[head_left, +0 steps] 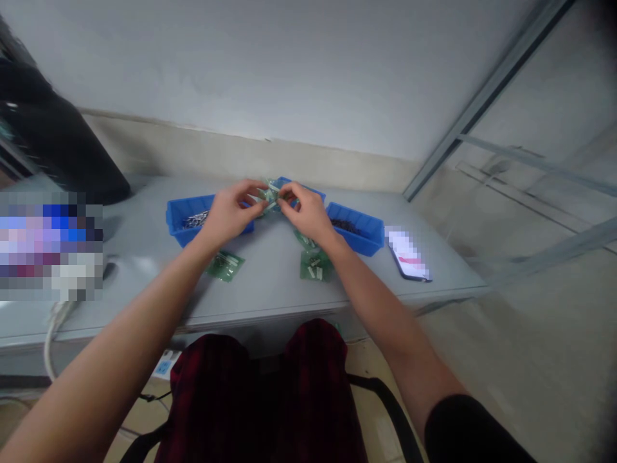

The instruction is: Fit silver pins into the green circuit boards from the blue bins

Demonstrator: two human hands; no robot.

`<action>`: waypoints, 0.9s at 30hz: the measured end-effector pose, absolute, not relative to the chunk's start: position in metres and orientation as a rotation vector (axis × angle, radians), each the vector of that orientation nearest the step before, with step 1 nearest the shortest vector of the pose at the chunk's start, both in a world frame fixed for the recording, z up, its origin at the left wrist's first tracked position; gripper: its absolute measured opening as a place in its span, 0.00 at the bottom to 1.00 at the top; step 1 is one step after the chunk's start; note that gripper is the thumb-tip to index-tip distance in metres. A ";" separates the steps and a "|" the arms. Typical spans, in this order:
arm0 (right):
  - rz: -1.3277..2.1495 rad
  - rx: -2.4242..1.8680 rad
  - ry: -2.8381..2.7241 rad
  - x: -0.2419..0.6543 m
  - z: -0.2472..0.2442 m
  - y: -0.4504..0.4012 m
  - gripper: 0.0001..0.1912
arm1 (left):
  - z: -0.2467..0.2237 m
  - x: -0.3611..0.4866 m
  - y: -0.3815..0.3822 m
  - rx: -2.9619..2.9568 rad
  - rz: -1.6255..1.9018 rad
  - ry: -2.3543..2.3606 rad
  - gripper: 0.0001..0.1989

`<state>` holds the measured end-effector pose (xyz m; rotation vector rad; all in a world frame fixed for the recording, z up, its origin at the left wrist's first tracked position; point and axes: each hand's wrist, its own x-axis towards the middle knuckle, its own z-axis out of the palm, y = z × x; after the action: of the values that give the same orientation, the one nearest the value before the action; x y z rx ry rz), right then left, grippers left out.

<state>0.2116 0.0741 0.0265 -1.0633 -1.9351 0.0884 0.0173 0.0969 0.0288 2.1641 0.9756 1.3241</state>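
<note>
Between both hands, above the middle of the table, is a small green clear bag [270,194]. My left hand [236,207] pinches its left side, and my right hand [303,207] pinches the right side. Behind the hands stands a blue bin [313,191], partly hidden. Under my left wrist, a second blue bin [178,215] holds shiny metal pieces. Another blue bin [369,228], with dark screw-like pieces, sits right of my right hand. Filled green bags lie nearer the front, one at left [225,265] and one at right [315,265]; another is partly under my right wrist.
A phone [409,254] lies at the table's right. On the left are a large black bottle-like object [62,135], a blurred-out screen [43,244] and a white cable [49,341]. A wall runs behind the table [270,299]; a metal frame [482,109] rises at right.
</note>
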 end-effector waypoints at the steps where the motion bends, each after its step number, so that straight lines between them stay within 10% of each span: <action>1: 0.090 -1.065 -1.936 0.212 0.026 0.074 0.05 | 0.029 0.017 0.097 2.166 1.321 0.980 0.16; 12: 0.039 -1.100 -1.917 0.212 0.025 0.077 0.08 | 0.027 0.018 0.100 2.141 1.369 0.929 0.09; 19: 0.131 -1.171 -1.795 0.212 0.026 0.079 0.16 | 0.031 0.019 0.098 1.938 1.439 0.899 0.26; 27: 0.247 -1.154 -1.792 0.212 0.030 0.077 0.17 | 0.025 0.017 0.105 2.026 1.367 0.977 0.13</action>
<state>0.2125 0.0766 0.0302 -1.1544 -1.7924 0.2468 0.0173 0.1048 0.0251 2.0258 0.9775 1.3668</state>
